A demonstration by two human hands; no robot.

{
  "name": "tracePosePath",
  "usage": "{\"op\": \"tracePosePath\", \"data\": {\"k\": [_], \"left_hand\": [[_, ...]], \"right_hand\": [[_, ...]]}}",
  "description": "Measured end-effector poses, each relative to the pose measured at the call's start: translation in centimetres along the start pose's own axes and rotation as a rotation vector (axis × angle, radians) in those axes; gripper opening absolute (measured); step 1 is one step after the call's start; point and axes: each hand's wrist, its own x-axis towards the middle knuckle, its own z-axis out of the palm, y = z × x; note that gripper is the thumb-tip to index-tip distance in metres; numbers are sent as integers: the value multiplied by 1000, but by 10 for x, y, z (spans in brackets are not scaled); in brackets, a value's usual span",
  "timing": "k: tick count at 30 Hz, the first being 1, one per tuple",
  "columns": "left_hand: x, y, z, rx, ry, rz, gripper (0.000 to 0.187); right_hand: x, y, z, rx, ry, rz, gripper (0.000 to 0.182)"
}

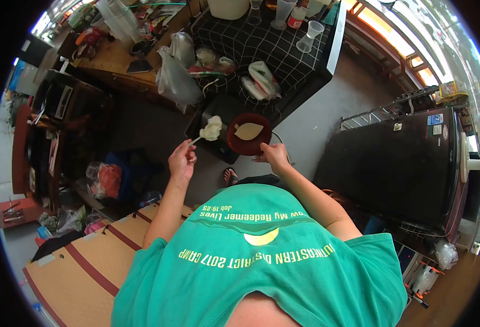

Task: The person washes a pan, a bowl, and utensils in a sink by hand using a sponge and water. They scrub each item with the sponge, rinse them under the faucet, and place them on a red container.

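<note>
Head view: our left hand (182, 161) grips a spoon (195, 140) heaped with dough (212, 128), just beside the bowl (249, 133) our right hand (274, 155) holds. Tilt risks dropping the dough onto the floor.

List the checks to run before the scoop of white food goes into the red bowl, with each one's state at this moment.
1. Left hand grips the spoon handle: ok.
2. White lump sits on the spoon, nothing seen dropping: ok.
3. Right hand holds the red bowl at its near rim: ok.
4. Spoon is over the bowl: not ok, it is beside the bowl's left edge.
5. Bowl has room: ok, one pale leaf-shaped piece inside.
6. Bowl is level: cannot tell.
</note>
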Motion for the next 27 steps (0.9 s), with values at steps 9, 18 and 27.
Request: {"op": "tracePosePath", "data": {"k": [9,18,27], "left_hand": [[154,-98,-57,325,347,50,24],[184,-124,-31,1868,-163,574,25],[-45,-44,3,585,268,644,26]], "right_hand": [[-39,27,-31,-3,202,134,33],[-72,41,-72,64,198,132,23],[-46,16,-104,-68,-146,15,29]]}}
